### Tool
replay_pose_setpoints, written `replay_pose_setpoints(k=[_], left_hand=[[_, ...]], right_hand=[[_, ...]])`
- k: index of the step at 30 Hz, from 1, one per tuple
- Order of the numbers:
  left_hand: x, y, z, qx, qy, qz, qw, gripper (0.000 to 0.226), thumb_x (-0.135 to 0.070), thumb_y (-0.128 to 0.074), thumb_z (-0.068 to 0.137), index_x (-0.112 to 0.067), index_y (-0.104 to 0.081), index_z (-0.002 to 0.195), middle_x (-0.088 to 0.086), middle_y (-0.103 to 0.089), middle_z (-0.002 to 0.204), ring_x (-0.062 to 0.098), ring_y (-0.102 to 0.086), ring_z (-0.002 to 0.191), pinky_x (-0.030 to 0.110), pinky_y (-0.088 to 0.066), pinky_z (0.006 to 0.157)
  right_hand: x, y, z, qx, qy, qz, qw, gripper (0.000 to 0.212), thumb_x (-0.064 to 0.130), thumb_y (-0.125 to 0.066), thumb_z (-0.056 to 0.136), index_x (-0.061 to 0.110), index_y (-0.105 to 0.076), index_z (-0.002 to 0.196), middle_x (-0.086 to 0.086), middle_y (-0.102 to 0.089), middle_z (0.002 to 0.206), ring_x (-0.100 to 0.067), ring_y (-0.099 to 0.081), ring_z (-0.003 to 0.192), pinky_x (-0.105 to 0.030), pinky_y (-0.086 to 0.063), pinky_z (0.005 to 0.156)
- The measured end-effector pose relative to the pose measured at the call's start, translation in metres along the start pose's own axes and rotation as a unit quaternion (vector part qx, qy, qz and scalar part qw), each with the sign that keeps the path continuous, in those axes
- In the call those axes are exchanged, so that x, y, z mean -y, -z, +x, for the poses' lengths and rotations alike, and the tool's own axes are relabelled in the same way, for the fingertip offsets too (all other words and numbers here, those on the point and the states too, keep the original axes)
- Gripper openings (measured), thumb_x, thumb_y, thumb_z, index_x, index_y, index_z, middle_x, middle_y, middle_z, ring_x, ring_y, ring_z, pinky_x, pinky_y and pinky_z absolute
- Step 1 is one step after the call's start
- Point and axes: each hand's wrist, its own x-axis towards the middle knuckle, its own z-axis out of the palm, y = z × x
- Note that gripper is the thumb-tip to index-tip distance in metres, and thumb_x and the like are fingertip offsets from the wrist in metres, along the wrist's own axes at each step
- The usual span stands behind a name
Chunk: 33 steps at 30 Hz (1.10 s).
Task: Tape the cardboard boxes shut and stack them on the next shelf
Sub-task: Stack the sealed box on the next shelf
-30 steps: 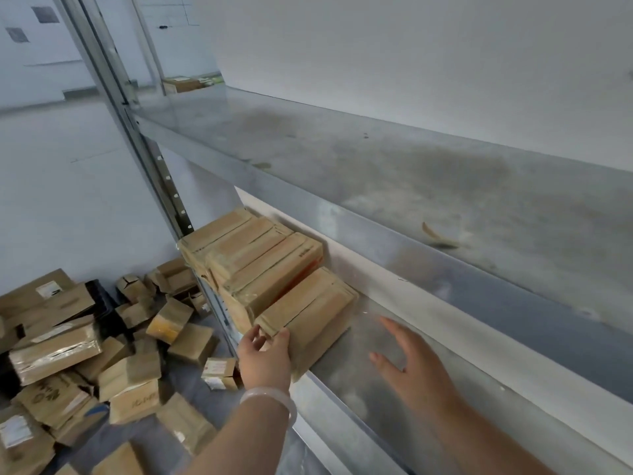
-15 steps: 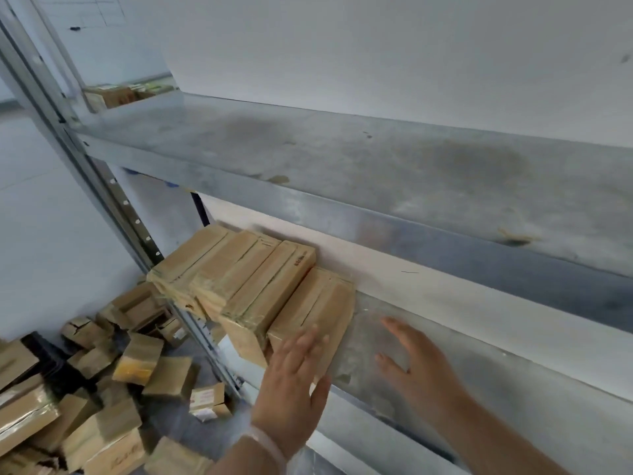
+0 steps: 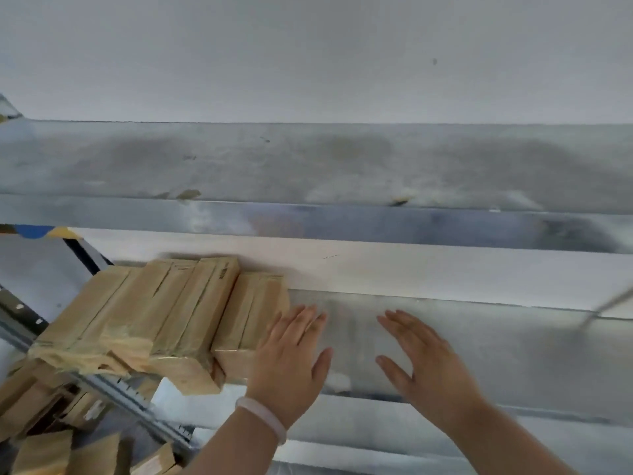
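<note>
Several taped brown cardboard boxes (image 3: 150, 317) stand side by side at the left end of a metal shelf (image 3: 513, 344). The rightmost box (image 3: 250, 313) is smaller and sits against the others. My left hand (image 3: 291, 358) lies flat with straight fingers against the right side of that small box, a pale bracelet on the wrist. My right hand (image 3: 424, 358) hovers open over the bare shelf surface to the right, palm down, holding nothing.
An upper metal shelf (image 3: 342, 166) runs across above, its front edge just over the boxes. A white wall is behind. More cardboard boxes (image 3: 44, 440) lie in a heap on the floor at the lower left, beside the perforated shelf upright (image 3: 20, 313).
My left hand let go of the small box's front corner and now presses flat on its right side. The box sits flush with the row. The view has turned to face the shelf.
</note>
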Motion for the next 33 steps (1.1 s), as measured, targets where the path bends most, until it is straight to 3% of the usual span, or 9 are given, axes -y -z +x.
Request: replay_pose_setpoints(k=[4,8,13,16,20,23,28,33], left_hand=[[-0.058,-0.007,0.024,-0.019,-0.083,-0.029,0.996,0.049,-0.041,-0.045,0.089,-0.016,-0.062,0.128,0.002,-0.060,0.132,0.023,-0.057,0.121,0.046,-0.043,0.105],[-0.137,-0.021,0.044,-0.008,-0.156,-0.046,0.987,0.050,-0.043,-0.045,0.088,-0.018,-0.061,0.128,0.000,-0.061,0.132,0.021,-0.058,0.119,0.045,-0.044,0.104],[-0.267,-0.041,0.061,0.002,-0.240,-0.087,0.967,0.050,-0.043,-0.044,0.087,-0.018,-0.063,0.126,0.000,-0.062,0.130,0.021,-0.060,0.117,0.046,-0.045,0.102],[-0.353,-0.059,0.067,0.006,-0.285,-0.114,0.952,0.050,-0.043,-0.046,0.087,-0.019,-0.061,0.128,-0.002,-0.061,0.130,0.019,-0.058,0.119,0.044,-0.041,0.106],[-0.460,-0.081,0.075,-0.003,-0.331,-0.173,0.928,0.046,-0.041,-0.048,0.088,-0.019,-0.062,0.126,-0.004,-0.062,0.124,0.019,-0.059,0.114,0.046,-0.043,0.104],[-0.527,-0.096,0.082,-0.011,-0.365,-0.201,0.909,0.046,-0.042,-0.050,0.088,-0.020,-0.062,0.125,-0.003,-0.063,0.123,0.019,-0.060,0.113,0.047,-0.044,0.102],[-0.617,-0.122,0.104,-0.001,-0.407,-0.236,0.882,0.050,-0.042,-0.051,0.087,-0.022,-0.055,0.133,-0.004,-0.059,0.130,0.017,-0.056,0.120,0.045,-0.043,0.104],[-0.681,-0.158,0.140,0.010,-0.427,-0.253,0.868,0.048,-0.040,-0.059,0.084,-0.020,-0.061,0.128,-0.002,-0.059,0.130,0.020,-0.056,0.119,0.043,-0.045,0.101]], right_hand=[[-0.037,0.039,-0.043,-0.069,-0.025,-0.065,0.995,0.055,0.035,-0.080,0.077,0.018,-0.064,0.127,-0.002,-0.063,0.131,-0.020,-0.056,0.125,-0.042,-0.043,0.102],[-0.088,0.082,-0.096,-0.114,-0.076,-0.085,0.987,0.052,0.037,-0.072,0.085,0.017,-0.061,0.131,-0.001,-0.061,0.134,-0.020,-0.052,0.129,-0.043,-0.041,0.107],[-0.168,0.144,-0.184,-0.162,-0.149,-0.109,0.969,0.051,0.036,-0.074,0.082,0.015,-0.063,0.128,-0.003,-0.063,0.130,-0.023,-0.057,0.125,-0.047,-0.046,0.103],[-0.219,0.184,-0.242,-0.164,-0.194,-0.135,0.958,0.052,0.039,-0.072,0.083,0.019,-0.061,0.130,0.001,-0.060,0.134,-0.021,-0.053,0.128,-0.043,-0.042,0.107],[-0.276,0.235,-0.312,-0.173,-0.265,-0.159,0.935,0.053,0.046,-0.063,0.088,0.027,-0.054,0.136,0.007,-0.053,0.141,-0.015,-0.044,0.135,-0.032,-0.025,0.115],[-0.311,0.268,-0.353,-0.179,-0.306,-0.171,0.919,0.056,0.050,-0.058,0.089,0.030,-0.049,0.140,0.011,-0.048,0.144,-0.012,-0.039,0.139,-0.033,-0.024,0.117],[-0.369,0.302,-0.395,-0.185,-0.369,-0.182,0.892,0.060,0.056,-0.049,0.090,0.036,-0.039,0.146,0.016,-0.037,0.151,-0.005,-0.027,0.143,-0.028,-0.014,0.121],[-0.436,0.318,-0.402,-0.170,-0.405,-0.173,0.881,0.060,0.057,-0.047,0.091,0.038,-0.035,0.146,0.019,-0.033,0.152,-0.002,-0.023,0.144,-0.022,-0.011,0.118]])
